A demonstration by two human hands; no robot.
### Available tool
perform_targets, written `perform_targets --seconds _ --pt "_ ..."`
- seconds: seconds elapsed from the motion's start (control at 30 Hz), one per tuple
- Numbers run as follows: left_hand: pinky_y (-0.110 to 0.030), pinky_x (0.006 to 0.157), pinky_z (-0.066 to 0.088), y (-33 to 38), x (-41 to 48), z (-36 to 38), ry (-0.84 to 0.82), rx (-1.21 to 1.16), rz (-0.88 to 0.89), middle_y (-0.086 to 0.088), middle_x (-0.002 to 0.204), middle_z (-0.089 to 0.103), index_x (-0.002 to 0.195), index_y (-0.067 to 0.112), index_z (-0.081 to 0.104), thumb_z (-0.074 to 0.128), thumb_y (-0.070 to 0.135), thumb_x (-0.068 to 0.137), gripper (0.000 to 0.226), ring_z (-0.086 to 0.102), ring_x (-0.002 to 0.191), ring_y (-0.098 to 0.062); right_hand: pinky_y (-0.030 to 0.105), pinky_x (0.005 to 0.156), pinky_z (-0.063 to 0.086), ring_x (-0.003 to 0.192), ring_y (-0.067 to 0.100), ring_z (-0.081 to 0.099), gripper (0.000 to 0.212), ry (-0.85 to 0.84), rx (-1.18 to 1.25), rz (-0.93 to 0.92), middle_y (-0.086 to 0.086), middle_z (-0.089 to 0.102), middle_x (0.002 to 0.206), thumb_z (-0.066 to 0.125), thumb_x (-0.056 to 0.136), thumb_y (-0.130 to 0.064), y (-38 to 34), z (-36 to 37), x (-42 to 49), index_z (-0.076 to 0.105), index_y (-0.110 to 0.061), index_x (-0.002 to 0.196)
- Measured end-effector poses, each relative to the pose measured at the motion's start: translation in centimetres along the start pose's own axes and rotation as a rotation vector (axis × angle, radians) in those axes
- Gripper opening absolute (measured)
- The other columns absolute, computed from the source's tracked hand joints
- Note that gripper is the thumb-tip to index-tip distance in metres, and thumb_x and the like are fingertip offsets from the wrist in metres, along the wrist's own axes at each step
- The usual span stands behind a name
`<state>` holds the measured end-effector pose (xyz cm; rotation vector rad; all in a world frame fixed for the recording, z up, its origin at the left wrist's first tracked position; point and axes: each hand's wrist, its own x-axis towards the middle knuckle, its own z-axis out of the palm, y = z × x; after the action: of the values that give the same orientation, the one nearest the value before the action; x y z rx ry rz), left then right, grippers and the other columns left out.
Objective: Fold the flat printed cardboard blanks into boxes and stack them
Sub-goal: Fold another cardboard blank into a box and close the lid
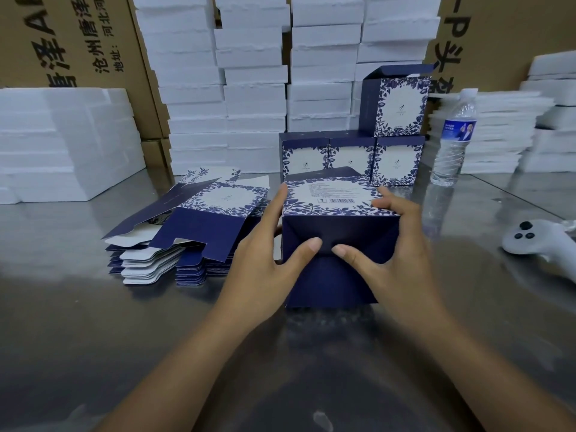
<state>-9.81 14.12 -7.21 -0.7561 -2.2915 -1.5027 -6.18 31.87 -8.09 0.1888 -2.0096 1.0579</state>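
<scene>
Left hand (265, 255), right hand (400, 244) (on box (330, 194))

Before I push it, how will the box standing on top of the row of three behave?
The top box is probably very light: thin printed cardboard, lid flap open, likely empty. It stands on the row of three boxes, so a push would likely slide or tip it off. Its walls may dent under a firm grip.

Forearms reach forward — left hand (265, 263) and right hand (394, 254) clasp the box (343, 224), thumbs pressing its front.
</scene>
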Motion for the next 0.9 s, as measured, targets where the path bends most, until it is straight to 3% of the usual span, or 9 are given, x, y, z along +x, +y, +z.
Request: perform_targets --seconds 0.13,0.2,0.27,0.37,0.5,0.57,0.63,0.77,0.9 --pt "-0.034 0.11 0.035 -0.1 -0.1 -0.2 -0.031 -0.055 -0.041 -0.001 0.145 0.045 0.142 0.055 0.018 0.036 0.071 0.077 0.069 0.044 0.129 -0.007 0.006 0.101 0.028 0.13 -0.009 0.033 0.044 -0.063 0.042 0.02 -0.013 0.042 0.143 0.063 0.074 -0.063 -0.1 -0.2 0.1 0.039 -0.056 0.11" --pt "-0.028 0.104 0.033 0.1 -0.1 -0.3 0.008 -0.036 -0.072 -0.02 0.136 0.036 0.143 0.054 0.022 0.029 0.072 0.078 0.068 0.045 0.121 -0.022 0.013 0.102 0.033 0.128 0.002 0.043 0.023 -0.018 0.127 0.029 -0.007 0.053 0.135 0.045 0.088 -0.055 -0.2 0.0 0.3 0.05 -0.05 0.11" --pt "-0.022 0.099 0.032 0.4 -0.1 -0.3 0.022 -0.034 -0.088 -0.019 0.135 0.033 0.143 0.052 0.024 0.026 0.072 0.077 0.069 0.041 0.121 -0.028 0.015 0.1 0.035 0.122 0.001 0.049 0.029 0.045 0.255 0.08 -0.016 0.061 0.123 0.032 0.095 -0.048 -0.3 0.0 0.5 0.059 -0.043 0.106" --pt "-0.011 0.093 0.034 0.4 0.0 -0.4 0.022 -0.048 -0.088 -0.018 0.137 0.038 0.143 0.049 0.027 0.027 0.071 0.077 0.07 0.042 0.12 -0.028 0.021 0.098 0.042 0.113 -0.004 0.054 0.031 0.089 0.389 0.218 -0.029 0.062 0.114 0.037 0.092 -0.047 -0.4 0.0 0.9 0.059 -0.037 0.113" --pt "0.008 0.088 0.024 0.6 0.1 -0.4 0.038 -0.158 -0.066 0.039 0.132 0.041 0.139 0.05 0.034 0.029 0.072 0.078 0.064 0.033 0.115 0.029 0.043 0.107 0.039 0.121 0.008 0.051 0.081 0.011 0.454 0.579 -0.018 0.055 0.129 0.05 0.056 -0.089 0.3 0.0 1.3 0.047 -0.046 0.124" --pt "-0.016 0.106 0.033 0.6 0.1 -0.3 0.051 -0.271 -0.111 0.038 0.13 0.046 0.131 0.054 0.043 0.032 0.079 0.077 0.061 0.039 0.125 0.015 0.05 0.108 0.035 0.127 0.013 0.047 0.111 -0.134 0.49 0.748 -0.016 0.051 0.136 0.046 0.036 -0.1 0.6 0.0 1.4 0.045 -0.045 0.132" --pt "-0.036 0.101 0.044 0.7 0.1 -0.3 0.079 -0.366 -0.183 0.03 0.126 0.054 0.119 0.052 0.052 0.032 0.081 0.072 0.059 0.052 0.12 0.001 0.048 0.109 0.033 0.128 0.011 0.046 0.117 -0.223 0.584 0.788 -0.016 0.049 0.139 0.052 0.032 -0.098 0.6 0.0 1.3 0.045 -0.043 0.135" --pt "-0.02 0.072 0.05 0.9 0.4 -0.2 0.125 -0.445 -0.193 0.038 0.099 0.061 0.109 0.041 0.056 0.032 0.049 0.098 0.028 0.059 0.083 0.012 0.039 0.105 0.041 0.121 0.009 0.054 0.106 -0.191 0.664 0.668 -0.012 0.06 0.129 0.064 0.04 -0.088 0.6 0.2 1.3 0.056 -0.031 0.129" --pt "-0.012 0.07 0.049 0.3 0.9 -0.1 0.098 -0.492 -0.18 0.036 0.099 0.063 0.119 0.036 0.053 0.031 0.023 0.103 0.03 0.06 0.087 0.012 0.026 0.084 0.054 0.105 0.007 0.064 0.052 0.002 0.759 0.556 -0.006 0.07 0.113 0.064 0.066 -0.061 0.2 -0.1 1.6 0.069 -0.026 0.105"
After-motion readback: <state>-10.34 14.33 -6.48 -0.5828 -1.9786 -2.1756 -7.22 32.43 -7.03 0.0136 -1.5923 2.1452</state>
